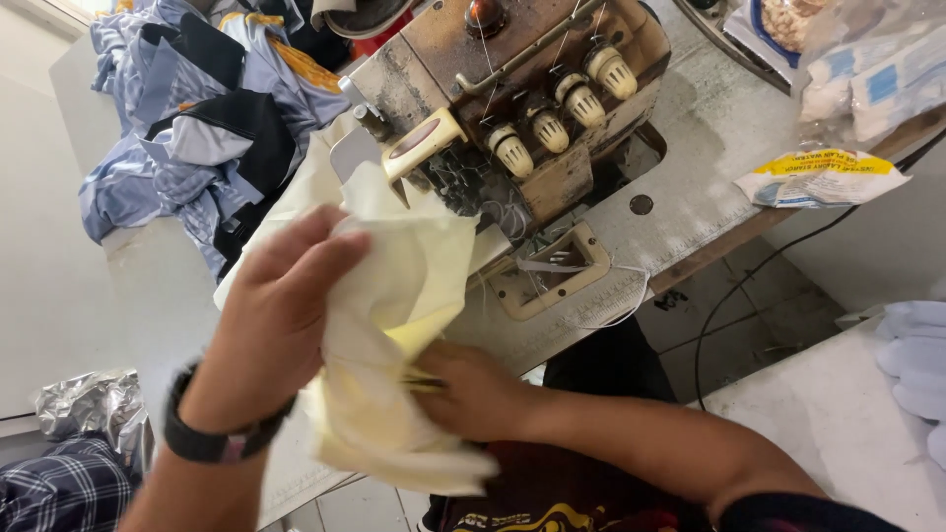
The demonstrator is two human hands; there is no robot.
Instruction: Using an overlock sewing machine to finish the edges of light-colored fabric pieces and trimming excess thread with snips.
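A piece of pale yellow fabric (394, 296) is bunched in front of a worn overlock sewing machine (532, 89) on a grey table (690, 167). My left hand (271, 315), with a dark watch at the wrist, grips the cloth's upper left side. Lower down, my right hand (468, 389) pinches the folded edge of the same cloth. The fabric's top corner lies by the machine's cream presser-foot cover (424, 148). Much of the cloth hangs over the table's front edge.
A heap of blue, black and white garments (197, 118) lies at the back left. Plastic bags and a yellow-and-white packet (823, 177) sit at the right. A black cable (749, 286) hangs below the table. White cloth (916, 365) rests at far right, crumpled foil (84, 404) at left.
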